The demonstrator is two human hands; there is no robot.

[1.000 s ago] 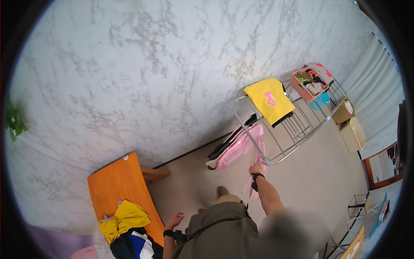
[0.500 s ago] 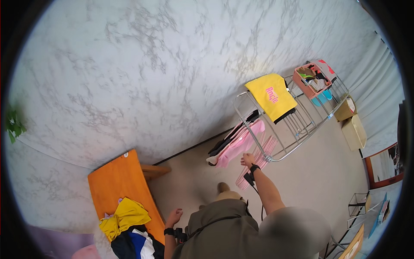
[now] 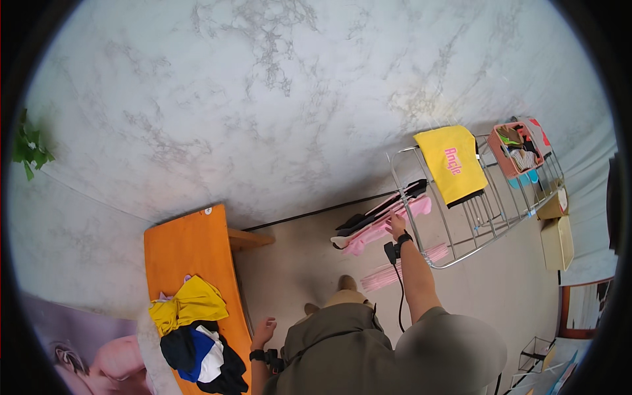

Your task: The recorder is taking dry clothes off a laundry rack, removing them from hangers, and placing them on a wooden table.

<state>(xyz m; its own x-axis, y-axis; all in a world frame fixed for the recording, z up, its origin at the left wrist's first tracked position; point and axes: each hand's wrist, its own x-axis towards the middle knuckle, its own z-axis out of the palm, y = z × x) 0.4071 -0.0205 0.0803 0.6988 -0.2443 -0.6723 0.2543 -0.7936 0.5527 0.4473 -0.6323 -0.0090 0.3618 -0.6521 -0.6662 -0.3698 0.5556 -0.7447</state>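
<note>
My right hand (image 3: 397, 226) reaches to the near left end of a metal drying rack (image 3: 454, 263), its fingers stretched against a hanging pink garment (image 3: 368, 237). No firm grip on the garment shows. Dark garments (image 3: 368, 214) hang just behind the pink one. Below my right wrist, several pink hangers (image 3: 385, 276) are bunched together on the rack's near side. My left hand (image 3: 265, 329) hangs beside the table with loosely bent fingers and nothing in it. Both wrists wear black straps with small devices.
An orange wooden table (image 3: 187, 247) at left bears a heap of yellow, black, blue and white clothes (image 3: 197, 329). On the rack lie a folded yellow garment (image 3: 454, 164) and a pink basket (image 3: 510, 161) of clothes. Beige bins (image 3: 557, 243) stand at its far end; a marbled wall (image 3: 263, 131) runs behind.
My right hand has moved up from beside the pink hangers to the hanging pink garment. The hangers hang at a flatter slant. My left hand remains low by the table; the view has shifted.
</note>
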